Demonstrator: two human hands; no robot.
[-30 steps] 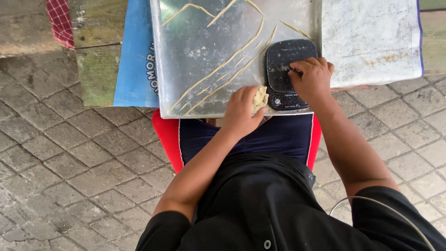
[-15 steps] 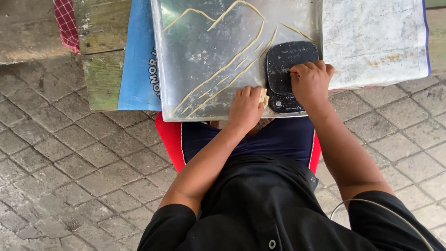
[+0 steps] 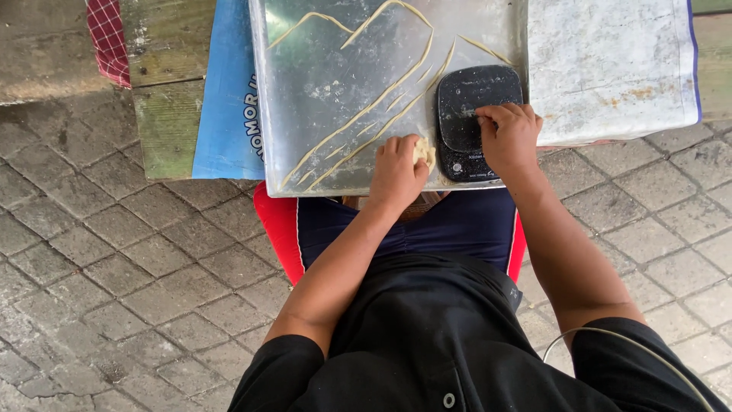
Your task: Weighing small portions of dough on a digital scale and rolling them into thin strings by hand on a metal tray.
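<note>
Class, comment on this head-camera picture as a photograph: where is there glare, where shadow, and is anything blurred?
Head view: daylight is soft and even; the metal tray shows a pale sheen near its top; left hand, right hand and black scale look sharp; shadows are faint.

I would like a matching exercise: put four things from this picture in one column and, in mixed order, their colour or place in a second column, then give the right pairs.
Things:
1. metal tray
2. small scale
3. dough lump
4. checked cloth

Descriptions:
A. under the left hand
B. red, at the top left corner
C. black, touched by the right hand
D. silver, with thin dough strips on it

Pairs: 1-D, 2-C, 3-A, 4-B
</note>
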